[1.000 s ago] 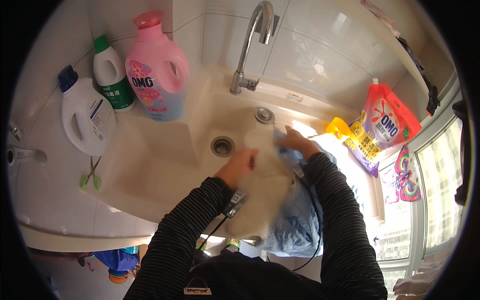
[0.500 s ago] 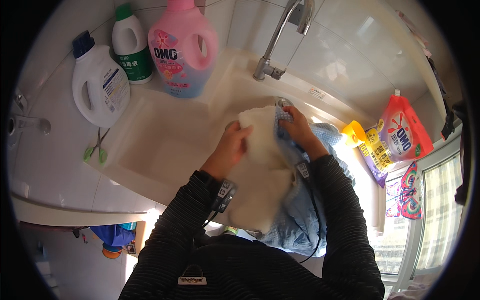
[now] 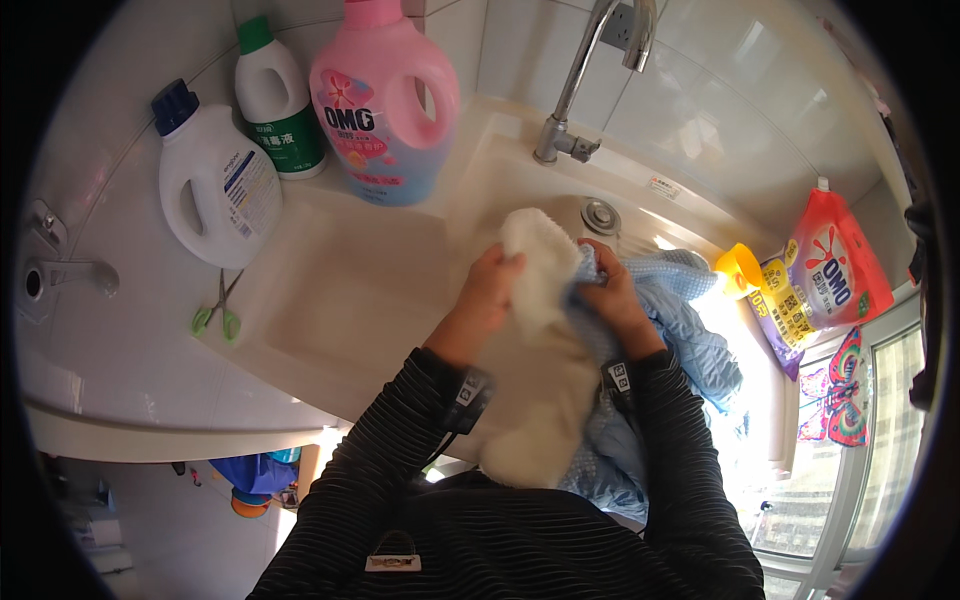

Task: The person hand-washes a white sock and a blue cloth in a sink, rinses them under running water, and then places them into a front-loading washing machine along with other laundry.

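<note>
Above the sink (image 3: 340, 290) I hold a cloth piece with a fluffy white fleece side (image 3: 545, 370) and a pale blue checked side (image 3: 690, 330), apparently one lined garment. My left hand (image 3: 485, 310) is closed on the fleece's upper left edge. On the opposite edge, my right hand (image 3: 613, 302) pinches the blue checked fabric where it meets the fleece. The fleece hangs down toward my body, while the blue part is bunched over the sink's right side and under my right forearm. Its lower end is hidden behind my arm and torso.
A chrome faucet (image 3: 570, 110) and drain (image 3: 600, 216) lie beyond my hands. On the left stand a white blue-capped bottle (image 3: 218, 190), a green-capped bottle (image 3: 285, 120), a pink jug (image 3: 385, 130) and green-handled scissors (image 3: 218, 315). Detergent pouches (image 3: 835, 260) and a yellow cup (image 3: 738, 270) are at right.
The whole view has shifted, so the surroundings sit farther right. The fleece's top edge now folds over between my hands, and the drain is uncovered. Both hands keep their hold.
</note>
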Demonstrator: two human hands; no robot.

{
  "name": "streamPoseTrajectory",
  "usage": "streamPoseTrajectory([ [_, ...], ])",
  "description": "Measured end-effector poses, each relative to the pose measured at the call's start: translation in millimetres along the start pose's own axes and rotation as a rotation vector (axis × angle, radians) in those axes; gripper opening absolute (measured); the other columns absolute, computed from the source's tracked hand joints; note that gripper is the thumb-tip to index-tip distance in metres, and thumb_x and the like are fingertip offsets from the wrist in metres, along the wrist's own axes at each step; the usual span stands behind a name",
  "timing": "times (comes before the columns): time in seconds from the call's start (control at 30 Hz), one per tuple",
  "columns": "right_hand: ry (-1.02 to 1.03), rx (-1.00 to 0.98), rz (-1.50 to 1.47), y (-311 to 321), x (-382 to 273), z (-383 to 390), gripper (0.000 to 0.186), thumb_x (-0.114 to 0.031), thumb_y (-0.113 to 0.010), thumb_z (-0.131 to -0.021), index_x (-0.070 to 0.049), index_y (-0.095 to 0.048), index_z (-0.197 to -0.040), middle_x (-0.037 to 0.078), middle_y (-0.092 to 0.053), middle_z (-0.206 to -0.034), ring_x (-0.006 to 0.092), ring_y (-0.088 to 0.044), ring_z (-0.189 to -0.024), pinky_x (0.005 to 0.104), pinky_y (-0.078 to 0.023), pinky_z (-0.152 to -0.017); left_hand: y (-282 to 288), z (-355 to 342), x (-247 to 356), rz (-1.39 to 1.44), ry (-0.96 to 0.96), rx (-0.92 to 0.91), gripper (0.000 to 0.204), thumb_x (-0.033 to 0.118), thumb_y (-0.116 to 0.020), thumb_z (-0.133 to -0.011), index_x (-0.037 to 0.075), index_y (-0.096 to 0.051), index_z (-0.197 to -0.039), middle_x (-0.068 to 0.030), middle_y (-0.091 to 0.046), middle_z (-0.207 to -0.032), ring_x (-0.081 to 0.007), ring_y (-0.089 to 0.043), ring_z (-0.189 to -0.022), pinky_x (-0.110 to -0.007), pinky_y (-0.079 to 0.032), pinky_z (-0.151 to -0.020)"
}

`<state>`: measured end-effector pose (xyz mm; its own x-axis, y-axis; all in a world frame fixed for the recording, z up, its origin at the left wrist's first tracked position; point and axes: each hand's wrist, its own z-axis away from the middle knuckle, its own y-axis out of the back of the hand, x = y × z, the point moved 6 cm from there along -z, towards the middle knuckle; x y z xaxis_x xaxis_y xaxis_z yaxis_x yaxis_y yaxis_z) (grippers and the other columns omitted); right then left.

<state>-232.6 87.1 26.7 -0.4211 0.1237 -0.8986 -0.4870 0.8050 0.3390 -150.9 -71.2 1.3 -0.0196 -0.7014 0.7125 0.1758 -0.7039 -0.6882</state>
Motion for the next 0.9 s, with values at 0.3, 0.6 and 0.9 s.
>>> streamPoseTrajectory([
  [0.3, -0.231, 0.012, -0.003, -1, 5, -1, 0.038, -0.018, -0.067, -0.075, 0.0, -0.053, -0.105, 0.006, -0.059, -0.091, 0.0108, -0.053, -0.082, 0.0259, -0.044, -0.072, -5, 1, -4, 0.055, 0.009, -0.036, 0.038, 0.011, -0.048, -0.088, -0.002, -0.041, -0.123, -0.0134, -0.051, -0.117, -0.0243, -0.051, -0.106, -0.037, -0.043, -0.09],
  [0.6, -0.168, -0.015, 0.062, -3, 18, -4, 0.037, -0.02, -0.067, -0.075, 0.001, -0.055, -0.102, 0.009, -0.062, -0.086, 0.0141, -0.055, -0.081, 0.0278, -0.045, -0.073, -5, 0, -10, 0.037, 0.021, -0.033, 0.038, 0.012, -0.05, -0.087, 0.001, -0.042, -0.122, -0.0121, -0.051, -0.117, -0.0242, -0.051, -0.107, -0.038, -0.043, -0.091],
  [0.9, -0.209, -0.131, 0.097, -12, 20, -1, 0.044, -0.027, -0.065, -0.077, 0.005, -0.054, -0.105, 0.015, -0.063, -0.094, 0.0198, -0.058, -0.088, 0.0304, -0.045, -0.078, 12, -15, -42, 0.049, 0.105, -0.189, 0.038, 0.015, -0.052, -0.087, 0.003, -0.043, -0.122, -0.0098, -0.052, -0.117, -0.0232, -0.051, -0.107, -0.04, -0.044, -0.089],
])
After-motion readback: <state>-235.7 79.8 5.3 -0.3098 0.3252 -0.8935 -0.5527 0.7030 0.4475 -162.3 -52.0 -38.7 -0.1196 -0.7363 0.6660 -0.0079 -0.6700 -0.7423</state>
